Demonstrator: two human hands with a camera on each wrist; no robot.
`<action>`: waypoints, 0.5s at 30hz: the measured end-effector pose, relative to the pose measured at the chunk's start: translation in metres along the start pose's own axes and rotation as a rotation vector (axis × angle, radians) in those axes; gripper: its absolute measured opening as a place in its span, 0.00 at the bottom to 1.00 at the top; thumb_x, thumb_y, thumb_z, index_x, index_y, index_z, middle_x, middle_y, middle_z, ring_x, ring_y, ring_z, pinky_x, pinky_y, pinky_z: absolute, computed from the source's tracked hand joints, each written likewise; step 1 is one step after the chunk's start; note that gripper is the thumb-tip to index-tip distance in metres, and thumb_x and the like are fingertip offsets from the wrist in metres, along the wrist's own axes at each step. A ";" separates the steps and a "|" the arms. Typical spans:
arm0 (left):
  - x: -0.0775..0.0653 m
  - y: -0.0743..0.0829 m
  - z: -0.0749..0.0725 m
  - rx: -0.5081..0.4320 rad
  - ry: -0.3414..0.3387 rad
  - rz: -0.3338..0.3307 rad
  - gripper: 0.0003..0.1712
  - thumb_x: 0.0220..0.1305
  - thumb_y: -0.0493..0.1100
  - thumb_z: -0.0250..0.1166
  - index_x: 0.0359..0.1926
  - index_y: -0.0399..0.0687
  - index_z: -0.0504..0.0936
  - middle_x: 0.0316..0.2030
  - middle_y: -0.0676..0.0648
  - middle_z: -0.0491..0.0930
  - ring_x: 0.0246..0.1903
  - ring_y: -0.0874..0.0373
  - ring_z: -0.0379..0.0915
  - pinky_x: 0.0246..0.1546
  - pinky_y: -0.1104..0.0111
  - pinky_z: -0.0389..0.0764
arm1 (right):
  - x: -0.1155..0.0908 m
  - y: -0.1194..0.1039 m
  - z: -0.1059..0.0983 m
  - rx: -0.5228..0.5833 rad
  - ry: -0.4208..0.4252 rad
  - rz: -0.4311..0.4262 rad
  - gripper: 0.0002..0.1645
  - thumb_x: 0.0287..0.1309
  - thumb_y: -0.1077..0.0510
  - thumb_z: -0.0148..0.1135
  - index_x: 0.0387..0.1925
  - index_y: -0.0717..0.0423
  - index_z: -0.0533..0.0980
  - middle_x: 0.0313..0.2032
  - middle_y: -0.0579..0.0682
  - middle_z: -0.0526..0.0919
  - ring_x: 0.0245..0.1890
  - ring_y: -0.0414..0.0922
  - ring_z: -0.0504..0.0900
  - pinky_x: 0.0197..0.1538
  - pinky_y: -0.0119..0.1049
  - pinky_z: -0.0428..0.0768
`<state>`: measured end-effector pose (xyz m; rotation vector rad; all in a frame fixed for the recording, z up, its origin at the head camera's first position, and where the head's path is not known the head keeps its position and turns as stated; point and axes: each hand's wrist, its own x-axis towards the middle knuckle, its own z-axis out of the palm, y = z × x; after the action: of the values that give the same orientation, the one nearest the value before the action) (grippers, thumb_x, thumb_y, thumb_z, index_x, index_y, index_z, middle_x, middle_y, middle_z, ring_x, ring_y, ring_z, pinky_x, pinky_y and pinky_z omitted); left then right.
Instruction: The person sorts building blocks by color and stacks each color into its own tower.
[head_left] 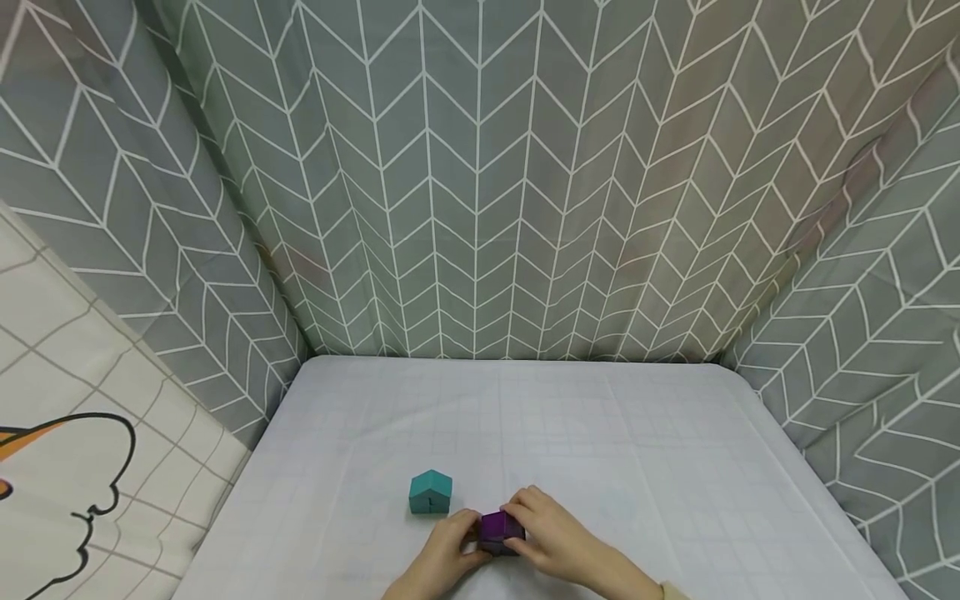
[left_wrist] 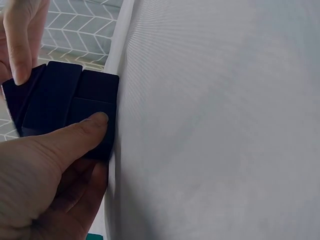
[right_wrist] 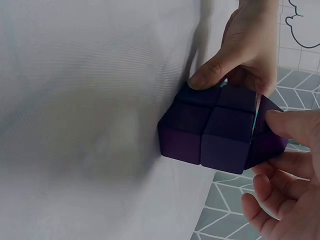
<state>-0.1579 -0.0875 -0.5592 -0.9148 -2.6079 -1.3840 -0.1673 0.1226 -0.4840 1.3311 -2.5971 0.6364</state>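
Observation:
A small stack of dark purple blocks (head_left: 500,528) stands at the table's near side, between both hands. My left hand (head_left: 442,550) grips its lower part, the thumb (left_wrist: 90,131) lying on a face of one block. My right hand (head_left: 558,537) pinches a purple wedge-shaped block (right_wrist: 267,134) at the top of the stack. In the right wrist view a thin slit shows between that wedge and the purple cubes (right_wrist: 226,135) beneath it. The right hand's other fingers are loosely bent. Left of the stack and farther back sits a teal house-shaped block stack (head_left: 431,492).
A white cloth covers the table (head_left: 600,442). Grey curtains (head_left: 480,183) with white chevron lines hang behind it and on the sides. At the left is a pale gridded cloth (head_left: 135,467) with a cartoon drawing.

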 end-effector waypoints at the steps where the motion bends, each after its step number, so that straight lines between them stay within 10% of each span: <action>1: 0.000 0.000 0.001 -0.013 -0.004 -0.004 0.15 0.53 0.45 0.64 0.41 0.49 0.73 0.38 0.54 0.77 0.39 0.66 0.73 0.38 0.75 0.77 | -0.001 0.000 0.001 -0.001 0.000 0.002 0.17 0.54 0.52 0.61 0.43 0.57 0.75 0.38 0.41 0.72 0.38 0.33 0.68 0.39 0.19 0.72; 15: 0.000 0.001 0.001 -0.021 -0.029 -0.041 0.16 0.53 0.44 0.65 0.42 0.50 0.72 0.40 0.55 0.75 0.40 0.67 0.73 0.39 0.75 0.77 | -0.002 -0.001 0.002 -0.014 0.032 0.009 0.21 0.51 0.51 0.63 0.44 0.59 0.75 0.39 0.42 0.72 0.39 0.34 0.68 0.39 0.19 0.72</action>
<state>-0.1575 -0.0862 -0.5594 -0.8959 -2.6527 -1.4215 -0.1652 0.1230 -0.4867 1.2950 -2.5797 0.6348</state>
